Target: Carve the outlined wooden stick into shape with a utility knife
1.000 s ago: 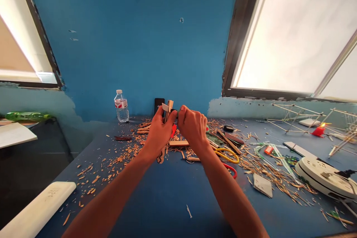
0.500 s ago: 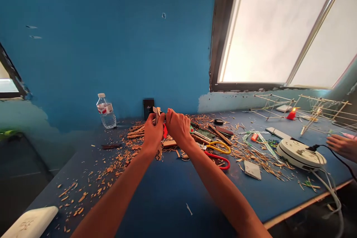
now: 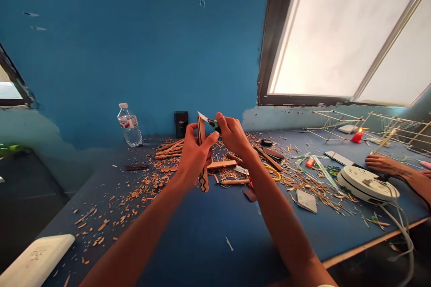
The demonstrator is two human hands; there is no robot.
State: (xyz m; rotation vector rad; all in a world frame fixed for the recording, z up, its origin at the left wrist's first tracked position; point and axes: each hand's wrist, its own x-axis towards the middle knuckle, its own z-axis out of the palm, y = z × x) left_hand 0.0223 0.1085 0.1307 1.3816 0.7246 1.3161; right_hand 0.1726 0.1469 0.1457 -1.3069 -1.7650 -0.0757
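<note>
My left hand [image 3: 192, 158] is closed around an upright wooden strip [image 3: 204, 182], whose lower end shows a black wavy line. In my right hand [image 3: 233, 135] is a carving knife [image 3: 213, 123] with a green and black handle. Its pale blade points up and left, close to the strip's top end; whether it touches the wood I cannot tell. My left thumb reaches toward the right hand. Below both hands lie a flat wooden piece [image 3: 222, 164] and many wood shavings [image 3: 150, 186].
A water bottle [image 3: 129, 126] stands at the left, by a black box [image 3: 181, 123]. At right are a power strip [image 3: 367, 184], a lit red candle [image 3: 357, 136], stick frames [image 3: 397, 128] and another person's hand [image 3: 387, 164]. A white device [image 3: 38, 258] lies front left.
My hands have moved slightly apart, and the knife blade now shows at the strip's top. The scissors are now mostly hidden by my right arm. The other person's hand has moved left.
</note>
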